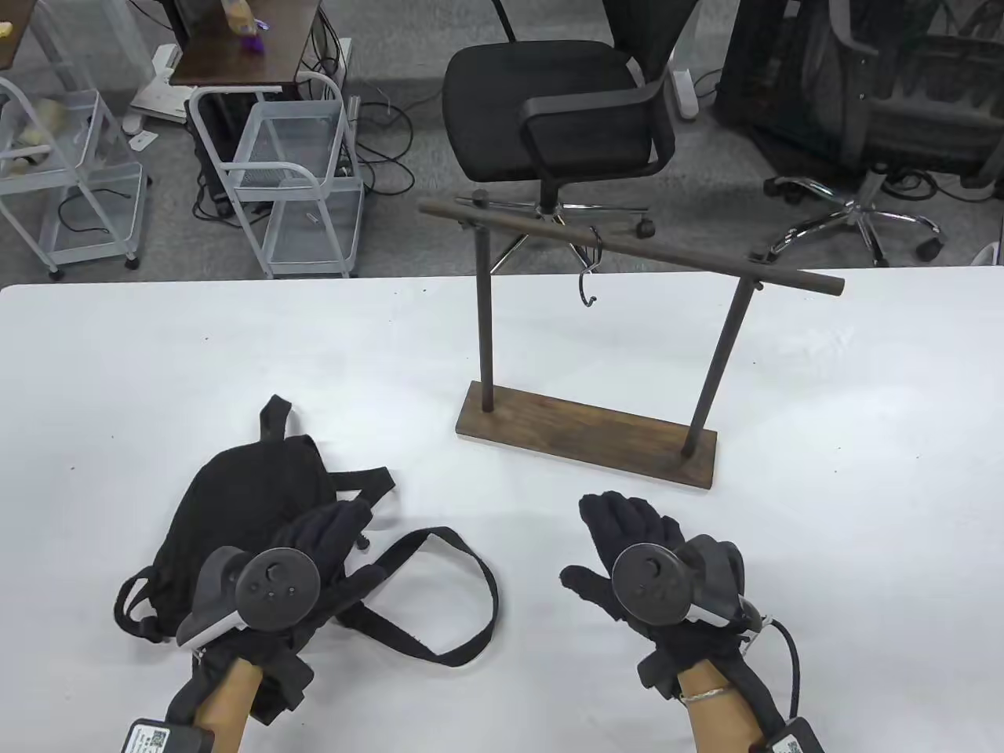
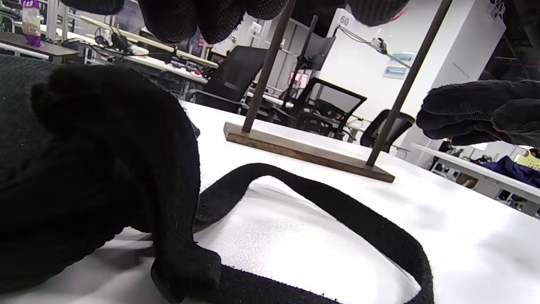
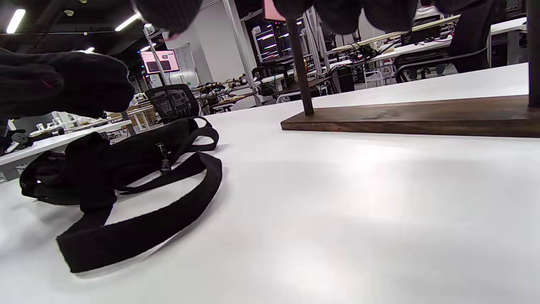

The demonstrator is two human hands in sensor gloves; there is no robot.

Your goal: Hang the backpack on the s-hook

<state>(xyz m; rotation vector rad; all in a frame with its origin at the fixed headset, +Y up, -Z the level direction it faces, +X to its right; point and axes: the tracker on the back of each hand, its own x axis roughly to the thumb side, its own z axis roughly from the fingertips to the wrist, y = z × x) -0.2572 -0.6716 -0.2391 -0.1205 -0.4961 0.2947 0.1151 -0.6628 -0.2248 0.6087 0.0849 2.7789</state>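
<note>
A white table (image 1: 157,353) carries a black backpack (image 1: 235,494) and a wooden rack's base (image 1: 588,435).

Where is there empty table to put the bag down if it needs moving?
Bare white table lies left of the wooden rack, behind the backpack. More lies right of the rack's base, and between the strap loop and the right hand. It is crowded at front left, where the left hand rests on the backpack.

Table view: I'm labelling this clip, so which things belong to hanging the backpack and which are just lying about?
Job:
- backpack, under the left hand
- s-hook on the rail
- wooden rack
- right hand, free above the table

Lying about:
- office chair
- white wire carts
</note>
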